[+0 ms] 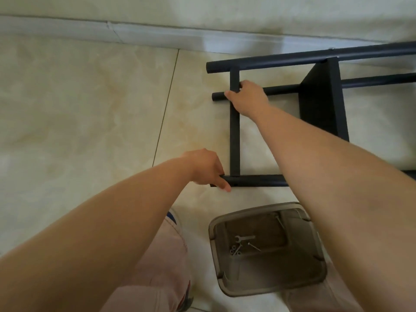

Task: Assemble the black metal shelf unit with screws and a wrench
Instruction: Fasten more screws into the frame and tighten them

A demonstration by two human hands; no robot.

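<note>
The black metal shelf unit [319, 95] lies on its side on the tiled floor, its round legs running left to right and a flat crossbar [234, 140] joining them. My left hand [206, 168] grips the end of the nearest leg [256, 180], thumb pointing down over it. My right hand [247, 99] holds the crossbar where it meets a farther leg, fingers curled round the bar. A small wrench [244, 238] and several screws and nuts [236, 249] lie inside a brown plastic tray [227, 282] by my knees.
A grey skirting board [112, 32] runs along the wall at the back. Cream floor tiles [78, 104] spread to the left. My knees in light trousers and a shoe [173, 218] sit at the bottom, on either side of the tray.
</note>
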